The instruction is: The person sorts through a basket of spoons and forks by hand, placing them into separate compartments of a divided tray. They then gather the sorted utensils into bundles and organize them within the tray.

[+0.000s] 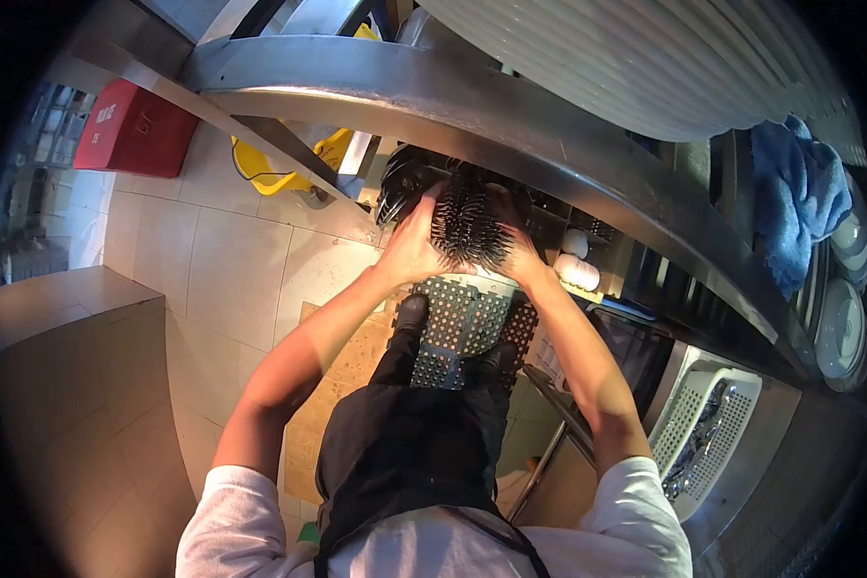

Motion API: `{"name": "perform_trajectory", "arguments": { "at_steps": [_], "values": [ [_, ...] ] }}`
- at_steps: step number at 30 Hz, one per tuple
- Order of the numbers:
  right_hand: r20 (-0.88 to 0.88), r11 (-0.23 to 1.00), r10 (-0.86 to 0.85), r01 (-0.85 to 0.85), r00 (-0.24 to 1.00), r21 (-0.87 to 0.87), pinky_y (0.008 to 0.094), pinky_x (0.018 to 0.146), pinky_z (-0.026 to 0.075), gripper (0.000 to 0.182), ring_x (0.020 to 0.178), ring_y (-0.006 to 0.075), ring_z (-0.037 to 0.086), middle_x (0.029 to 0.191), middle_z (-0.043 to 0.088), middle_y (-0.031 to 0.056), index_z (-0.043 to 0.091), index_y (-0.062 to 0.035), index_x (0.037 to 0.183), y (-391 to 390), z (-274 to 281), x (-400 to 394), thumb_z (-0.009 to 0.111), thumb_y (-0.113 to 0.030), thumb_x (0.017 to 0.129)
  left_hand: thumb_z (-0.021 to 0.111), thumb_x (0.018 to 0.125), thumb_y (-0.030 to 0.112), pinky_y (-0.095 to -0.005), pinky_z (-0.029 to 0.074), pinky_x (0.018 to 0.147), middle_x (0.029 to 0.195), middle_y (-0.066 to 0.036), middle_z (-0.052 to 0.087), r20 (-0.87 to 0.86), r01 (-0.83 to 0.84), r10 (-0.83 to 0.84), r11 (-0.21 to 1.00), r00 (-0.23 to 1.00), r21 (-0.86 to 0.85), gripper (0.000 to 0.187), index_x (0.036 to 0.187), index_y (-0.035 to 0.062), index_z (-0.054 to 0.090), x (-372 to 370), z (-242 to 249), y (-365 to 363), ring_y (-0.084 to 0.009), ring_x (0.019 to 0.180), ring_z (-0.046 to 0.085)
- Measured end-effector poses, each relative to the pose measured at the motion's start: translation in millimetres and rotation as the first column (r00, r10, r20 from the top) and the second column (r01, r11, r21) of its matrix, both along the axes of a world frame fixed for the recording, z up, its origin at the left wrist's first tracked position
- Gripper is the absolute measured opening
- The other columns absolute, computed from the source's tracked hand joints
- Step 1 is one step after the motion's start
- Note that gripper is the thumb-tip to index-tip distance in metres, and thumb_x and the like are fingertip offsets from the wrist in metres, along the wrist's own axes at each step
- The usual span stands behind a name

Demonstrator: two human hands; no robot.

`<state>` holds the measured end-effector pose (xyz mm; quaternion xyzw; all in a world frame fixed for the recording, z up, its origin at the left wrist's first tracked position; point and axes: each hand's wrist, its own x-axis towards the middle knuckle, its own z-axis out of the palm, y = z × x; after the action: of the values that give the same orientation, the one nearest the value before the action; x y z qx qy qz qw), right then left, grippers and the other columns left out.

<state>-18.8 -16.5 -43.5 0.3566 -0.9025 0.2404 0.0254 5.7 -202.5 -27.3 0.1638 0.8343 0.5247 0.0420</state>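
My left hand (pixel 416 243) and my right hand (pixel 518 252) close in from both sides on a thick bundle of dark utensils (pixel 467 226). Their many narrow ends stick out in dense rows towards me; their exact kind is unclear. Both hands have the fingers wrapped around the bundle, partly hidden behind it. Just beyond my left hand lie more glossy black, curved pieces (pixel 402 181), heaped under the metal shelf edge. White rounded items (pixel 576 258) sit to the right of my right hand.
A steel shelf beam (pixel 433 89) crosses close above my hands, with stacked white plates (pixel 636 58) over it. To the right are a blue cloth (pixel 798 207) and a white perforated basket (pixel 679 424) of cutlery. A yellow bucket (pixel 270 181) and red bin (pixel 137 130) stand left.
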Motion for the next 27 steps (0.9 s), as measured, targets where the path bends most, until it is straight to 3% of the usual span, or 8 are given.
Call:
{"name": "perform_trajectory", "arguments": {
  "at_steps": [1,3,10,12,16,22,24,27],
  "values": [
    [-0.001,1.0,0.001,-0.001,1.0,0.001,0.0372,0.098,0.036,0.056,0.112,0.0304,0.046,0.123,0.048,0.0182,0.047,-0.0043,0.123,-3.0,9.5,1.1,0.067,-0.02,0.072,0.085,0.05,0.039,-0.0411,0.04,0.096,0.124,-0.024,0.046,-0.026,-0.03,0.03,1.0,0.999,-0.007,0.116,0.135,-0.002,0.018,1.6,1.8,2.4,-0.037,0.115,0.047],
    [0.44,0.891,-0.028,0.222,0.897,-0.395,0.035,0.096,0.038,0.055,0.108,0.0263,0.05,0.12,0.051,0.0159,0.045,-0.0026,0.123,-8.2,26.3,7.0,0.067,-0.015,0.074,0.085,0.049,0.04,-0.0407,0.039,0.097,0.127,-0.024,0.044,0.039,-0.047,0.046,0.999,0.998,0.007,0.117,0.135,-0.0014,0.019,3.9,4.1,4.9,-0.0362,0.117,0.045],
    [0.503,0.876,-0.085,0.305,0.86,-0.373,0.032,0.094,0.039,0.05,0.104,0.0227,0.053,0.117,0.054,0.0128,0.046,-0.0016,0.12,-3.9,14.2,9.4,0.067,-0.015,0.076,0.084,0.052,0.036,-0.04,0.036,0.099,0.128,-0.023,0.042,-0.151,-0.035,0.029,0.999,0.988,-0.04,0.109,0.133,-0.0039,0.023,-4.8,4.8,1.5,-0.0357,0.118,0.043],
    [0.48,0.891,-0.153,0.33,0.864,-0.311,0.0312,0.092,0.041,0.044,0.101,0.0215,0.055,0.112,0.058,0.012,0.051,-0.002,0.115,-1.9,-3.5,8.7,0.066,-0.016,0.076,0.081,0.057,0.034,-0.0411,0.038,0.096,0.123,-0.024,0.045,-0.3,0.161,-0.203,0.974,0.932,-0.161,0.098,0.13,-0.0055,0.029,-22.2,4.0,-1.3,-0.0376,0.113,0.047],
    [0.572,0.902,-0.167,0.359,0.803,-0.241,0.0302,0.088,0.044,0.035,0.097,0.0203,0.057,0.106,0.061,0.0108,0.057,-0.0023,0.109,0.0,6.4,7.1,0.065,-0.014,0.077,0.075,0.064,0.031,-0.0433,0.043,0.087,0.112,-0.028,0.05,-0.104,0.277,-0.267,0.956,0.958,0.096,0.081,0.123,-0.0072,0.036,-25.3,9.7,6.6,-0.0433,0.098,0.052],
    [0.717,0.642,0.099,0.506,0.69,-0.575,0.0268,0.082,0.046,0.026,0.09,0.0174,0.058,0.101,0.063,0.0078,0.059,-0.0014,0.104,4.8,-51.1,2.9,0.062,-0.011,0.08,0.074,0.065,0.031,-0.0446,0.045,0.081,0.106,-0.029,0.052,-0.132,0.097,-0.096,0.995,0.987,-0.004,0.077,0.121,-0.0079,0.036,-20.0,-1.4,11.1,-0.0438,0.095,0.054],
    [0.29,0.911,-0.019,0.136,0.957,-0.389,0.0265,0.082,0.047,0.024,0.091,0.0169,0.058,0.103,0.062,0.0072,0.058,-0.0007,0.106,9.3,-42.0,3.0,0.057,-0.01,0.084,0.074,0.065,0.031,-0.0447,0.045,0.08,0.105,-0.029,0.052,-0.162,0.106,-0.104,0.994,0.981,0.005,0.077,0.121,-0.0077,0.037,-22.2,2.2,13.0,-0.044,0.094,0.054],
    [0.333,0.981,-0.17,0.19,0.927,-0.029,0.0271,0.084,0.047,0.024,0.095,0.0163,0.057,0.108,0.06,0.0076,0.054,-0.0006,0.111,10.9,-23.8,7.1,0.05,-0.009,0.088,0.073,0.066,0.029,-0.0455,0.045,0.08,0.104,-0.03,0.051,-0.235,0.168,-0.187,0.981,0.954,-0.1,0.077,0.121,-0.0087,0.036,-28.8,23.0,13.2,-0.0444,0.094,0.053]
  ]
}}
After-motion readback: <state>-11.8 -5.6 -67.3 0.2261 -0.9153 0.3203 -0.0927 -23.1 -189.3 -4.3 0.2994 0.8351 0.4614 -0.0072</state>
